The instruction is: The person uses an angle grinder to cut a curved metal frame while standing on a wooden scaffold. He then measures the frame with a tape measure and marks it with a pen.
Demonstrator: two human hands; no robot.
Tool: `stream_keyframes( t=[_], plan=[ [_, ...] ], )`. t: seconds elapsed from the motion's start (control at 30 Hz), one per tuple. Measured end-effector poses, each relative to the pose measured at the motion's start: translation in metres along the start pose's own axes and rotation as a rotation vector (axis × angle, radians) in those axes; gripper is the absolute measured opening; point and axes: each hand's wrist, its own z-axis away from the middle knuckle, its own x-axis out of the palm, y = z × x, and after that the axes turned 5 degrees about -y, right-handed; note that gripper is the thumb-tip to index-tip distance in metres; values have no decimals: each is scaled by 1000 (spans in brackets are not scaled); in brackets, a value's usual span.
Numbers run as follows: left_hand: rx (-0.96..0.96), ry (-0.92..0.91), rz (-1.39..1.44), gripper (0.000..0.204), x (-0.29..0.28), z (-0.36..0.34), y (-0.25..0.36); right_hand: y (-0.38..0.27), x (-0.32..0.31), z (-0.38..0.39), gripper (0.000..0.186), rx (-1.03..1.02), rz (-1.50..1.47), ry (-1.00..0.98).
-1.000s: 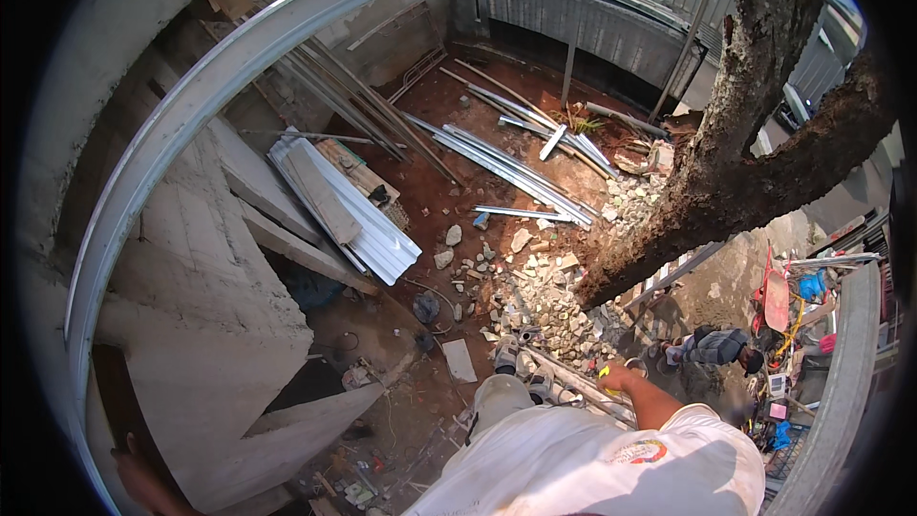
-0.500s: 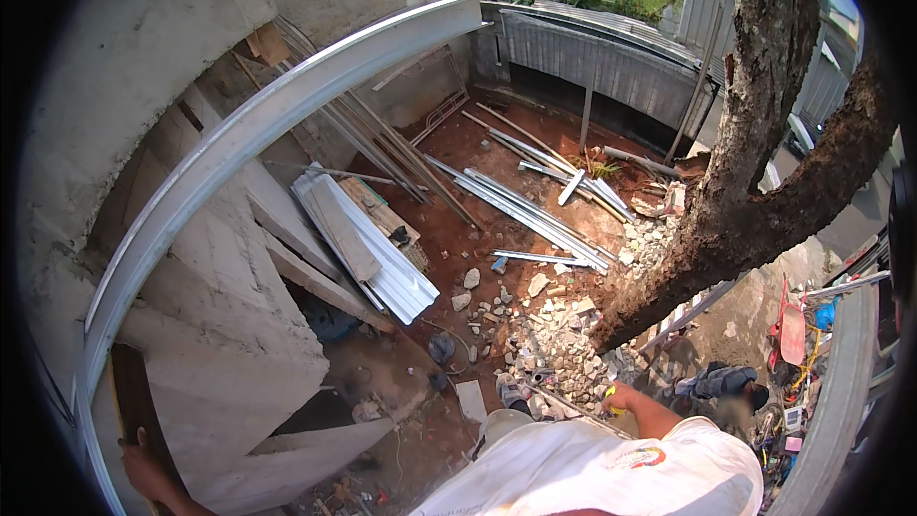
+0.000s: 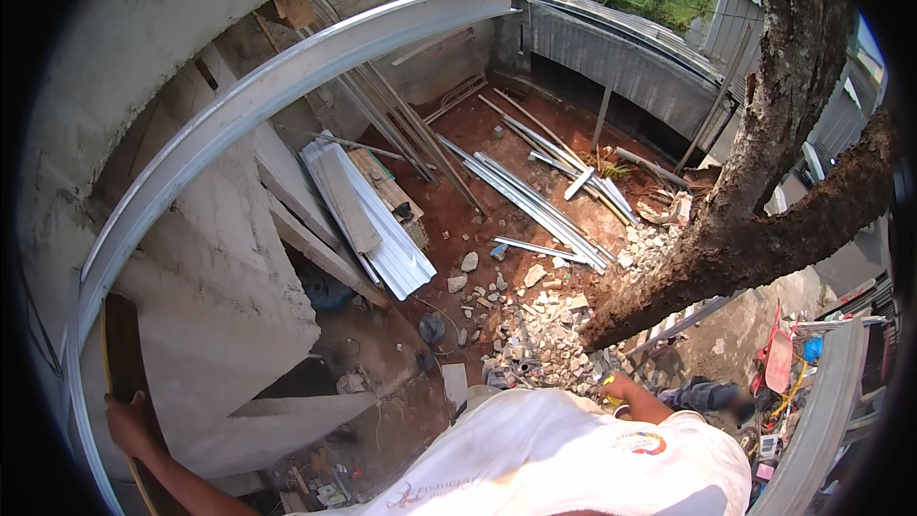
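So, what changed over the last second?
Left hand and the dark plank under it sit higher in view, with more forearm showing; the white shirt spreads further left. The camera shifted too, explaining some of that. No grip visibly taken or released: right hand keeps the small yellow thing. Rubble and metal sheet stayed put.

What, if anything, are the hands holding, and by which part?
Left hand: the brown plank, partway along its visible length. Right hand: a small yellow object; which part is gripped cannot be told.
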Motion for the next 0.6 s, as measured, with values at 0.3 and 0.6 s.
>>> stream_keyframes(
  t=[0.3, 0.6],
  plan=[
    [-37, 14, -20, 58, -9, 1, 9, 5, 0, 13, 104, 6, -111, 42],
    [-69, -249, -252, 79, -14, -5, 19, 34, 10, -3, 88, 18, 29, -59]
  ],
)
